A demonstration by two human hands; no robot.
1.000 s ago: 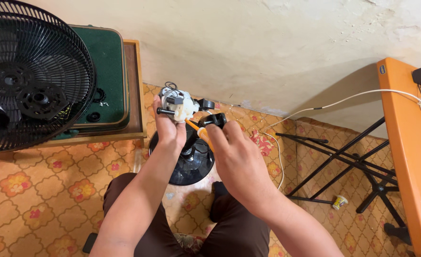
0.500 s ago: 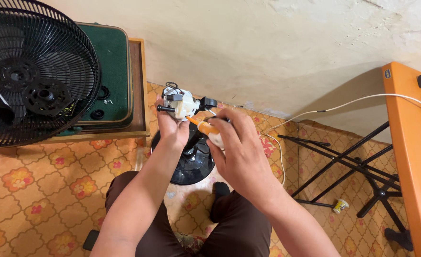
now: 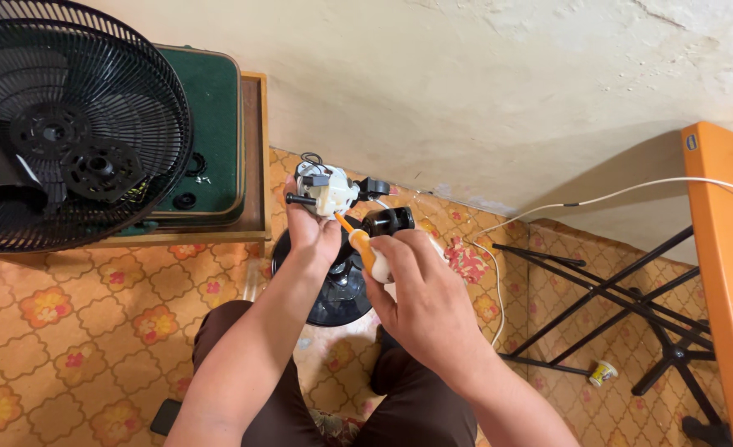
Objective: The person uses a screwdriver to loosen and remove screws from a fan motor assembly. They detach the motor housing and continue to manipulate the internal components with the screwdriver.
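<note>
The right hand (image 3: 420, 290) has its grip clenched around the orange-and-white plastic handle of a screwdriver (image 3: 366, 252), whose thin shaft slants up and left into the small white fan motor unit with black knobs and wires (image 3: 323, 189). The left hand (image 3: 310, 232) grips that motor unit from below, fingers wrapped about its underside, holding it just above the round black plastic fan base (image 3: 333, 290) that stands on the floor between the person's knees. The floor (image 3: 93, 314) is covered in vinyl patterned with orange and yellow flowers. At the left, a black wire fan grille (image 3: 68, 124) leans over a dark green case (image 3: 209, 124) on a low wooden stand. At the right edge stands an orange table (image 3: 727, 273), with a black folding frame (image 3: 623, 314) beside it and a white cable (image 3: 631, 194) running along the cream wall.
</note>
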